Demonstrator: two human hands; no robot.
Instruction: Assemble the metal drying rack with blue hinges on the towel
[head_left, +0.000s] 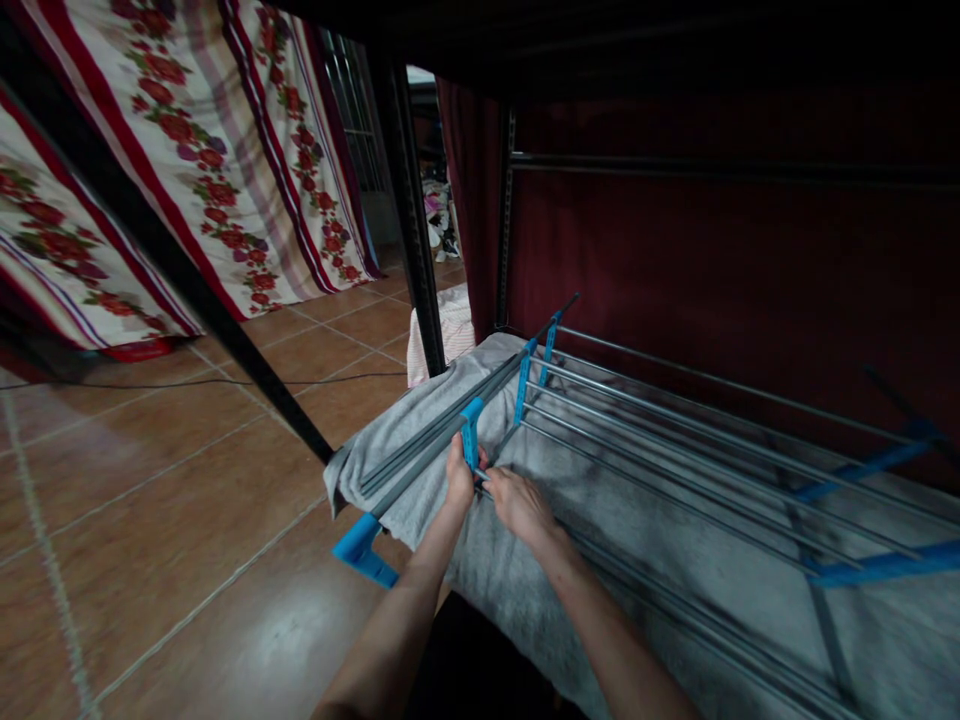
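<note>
A metal rack of grey rods with blue plastic brackets lies on a grey cloth [480, 580]. My left hand [459, 475] is closed around a blue bracket [470, 432] near the middle of the rack. Right beside it, my right hand [517, 500] pinches the end of a metal rod [637, 585] where it meets that bracket. Another blue bracket [523, 385] stands farther back, holding several parallel rods [660, 430]. A blue end piece [364, 550] sticks out over the cloth's left edge. The fingertips of both hands are partly hidden.
Black metal posts [416, 220] frame the cloth-covered surface, with a dark red curtain [675, 260] behind. A floral curtain [217, 150] hangs at the upper left. A thin cable [300, 382] crosses the brown tiled floor [172, 480].
</note>
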